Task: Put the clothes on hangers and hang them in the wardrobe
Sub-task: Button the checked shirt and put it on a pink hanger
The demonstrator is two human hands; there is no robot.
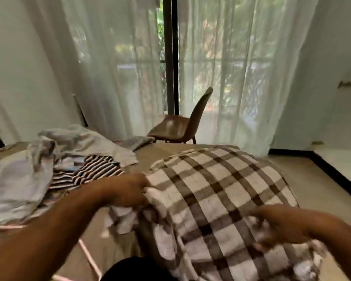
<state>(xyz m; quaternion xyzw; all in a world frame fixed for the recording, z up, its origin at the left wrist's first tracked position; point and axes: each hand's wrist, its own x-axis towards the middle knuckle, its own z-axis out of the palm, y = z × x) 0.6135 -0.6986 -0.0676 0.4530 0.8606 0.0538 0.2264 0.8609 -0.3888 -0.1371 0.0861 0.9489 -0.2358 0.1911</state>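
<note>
Checked shirt (221, 189), billowed above the bed (148, 159), gripped at its near edge by the left hand (128, 191) and right hand (282, 226), fingers curled into the cloth. Beneath the arms: pink hanger (88, 257). Left: heap of clothes (49, 159). Beyond: brown chair (182, 126), sheer curtains (109, 67).

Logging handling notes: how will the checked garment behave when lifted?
Probably floppy: the checked garment billows and sags between the left hand and right hand. Likely light, since gripped edges alone carry it. Bunched folds suggest it creases easily.
</note>
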